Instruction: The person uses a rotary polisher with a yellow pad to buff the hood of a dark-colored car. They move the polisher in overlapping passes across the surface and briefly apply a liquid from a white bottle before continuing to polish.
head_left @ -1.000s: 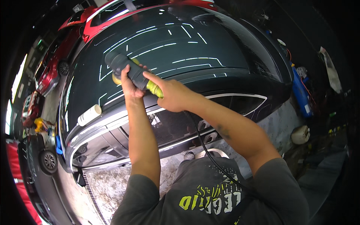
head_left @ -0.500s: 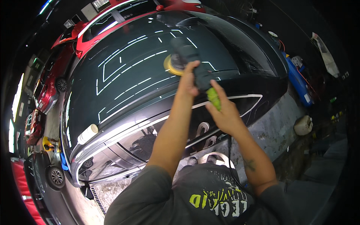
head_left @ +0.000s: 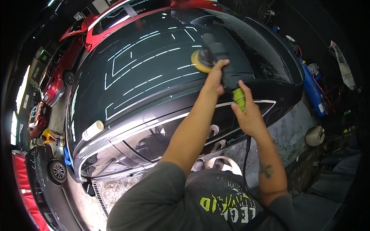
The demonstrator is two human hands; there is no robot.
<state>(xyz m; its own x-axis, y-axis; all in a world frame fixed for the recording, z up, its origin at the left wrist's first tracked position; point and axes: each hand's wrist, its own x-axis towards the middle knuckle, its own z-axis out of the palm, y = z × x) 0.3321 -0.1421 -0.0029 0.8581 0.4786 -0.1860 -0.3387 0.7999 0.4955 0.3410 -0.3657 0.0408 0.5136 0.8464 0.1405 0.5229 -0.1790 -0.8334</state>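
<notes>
I see a black electric polisher (head_left: 223,57) with a yellow round pad (head_left: 199,63) on the glossy dark roof (head_left: 146,57) of a car, at the roof's right part by the sloping glass. My left hand (head_left: 217,77) is closed round the polisher's body behind the head. My right hand (head_left: 246,113) is wrapped on its green-covered handle (head_left: 239,99), lower and further right. A black cord (head_left: 246,165) runs down from the handle. A white bottle (head_left: 93,130) lies near the roof's left front edge. Long white light reflections show on the paint.
Red cars (head_left: 57,84) stand at left and behind. A dark car (head_left: 48,192) is at lower left, near someone in yellow (head_left: 50,135). At right are a blue cylinder (head_left: 312,86), hoses and a pale jerrycan (head_left: 314,136). A low step stool (head_left: 227,164) is below me.
Both hands have carried the polisher from the roof's left-middle to the right, toward the glass, turning it more upright in the picture, and a little further right over the last half second.
</notes>
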